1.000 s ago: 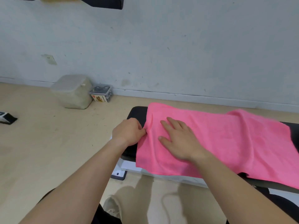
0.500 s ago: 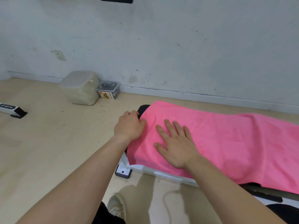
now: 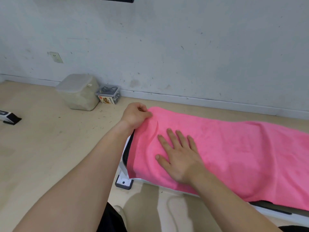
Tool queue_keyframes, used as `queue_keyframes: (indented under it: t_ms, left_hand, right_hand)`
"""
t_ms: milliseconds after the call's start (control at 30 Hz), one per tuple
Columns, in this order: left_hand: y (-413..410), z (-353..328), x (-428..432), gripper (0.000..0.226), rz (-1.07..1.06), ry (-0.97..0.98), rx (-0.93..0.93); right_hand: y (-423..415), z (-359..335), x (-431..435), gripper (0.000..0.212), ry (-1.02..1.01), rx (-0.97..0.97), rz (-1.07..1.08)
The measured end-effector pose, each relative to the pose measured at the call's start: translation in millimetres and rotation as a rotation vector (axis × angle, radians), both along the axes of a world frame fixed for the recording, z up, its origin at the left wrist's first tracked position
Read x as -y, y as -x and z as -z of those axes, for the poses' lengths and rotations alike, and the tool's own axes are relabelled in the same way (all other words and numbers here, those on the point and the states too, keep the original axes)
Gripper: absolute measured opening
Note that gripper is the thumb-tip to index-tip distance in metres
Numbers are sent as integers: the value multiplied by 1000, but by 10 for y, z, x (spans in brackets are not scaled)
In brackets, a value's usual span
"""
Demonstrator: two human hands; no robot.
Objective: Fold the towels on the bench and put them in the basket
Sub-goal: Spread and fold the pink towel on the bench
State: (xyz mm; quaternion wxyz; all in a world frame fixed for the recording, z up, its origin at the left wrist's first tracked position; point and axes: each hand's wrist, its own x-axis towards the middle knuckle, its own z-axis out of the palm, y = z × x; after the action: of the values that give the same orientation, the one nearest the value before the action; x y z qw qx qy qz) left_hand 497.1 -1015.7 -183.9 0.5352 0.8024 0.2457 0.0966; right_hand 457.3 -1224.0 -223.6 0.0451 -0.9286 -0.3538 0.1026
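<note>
Backdrop: scuffed pale wall [image 3: 184, 47], beige floor [image 3: 41, 156].
Counter [image 3: 127, 148]: black-padded, draped with bright pink terry towel [image 3: 242, 156].
Left hand [image 3: 136, 115]: grip pinched on towel's far corner.
Right hand [image 3: 179, 158]: pressed flat, fingers apart.
Label: small clear box [image 3: 108, 95], writing unreadable.

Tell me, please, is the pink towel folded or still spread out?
Spread out: the pink towel lies along the bench, no fold visible.

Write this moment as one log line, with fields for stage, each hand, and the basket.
stage: spreading pink towel on bench | left hand: pinching towel end | right hand: flat on towel | basket: not visible
</note>
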Motion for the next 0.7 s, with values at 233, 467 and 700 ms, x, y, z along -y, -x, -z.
queue_keyframes:
  t_ms: [233,467,700]
  left_hand:
    - [66,163,-180,37,-73,-261,-18]
    - [180,35,63,22,31,-541,-25]
    - [273,-25,994,21,348,-645,42]
  right_hand:
    - [-23,11,-99,80,1,-1,6]
    - [-10,-148,20,70,-92,-1,53]
    - [-171,-449,889,67,-187,45,265]
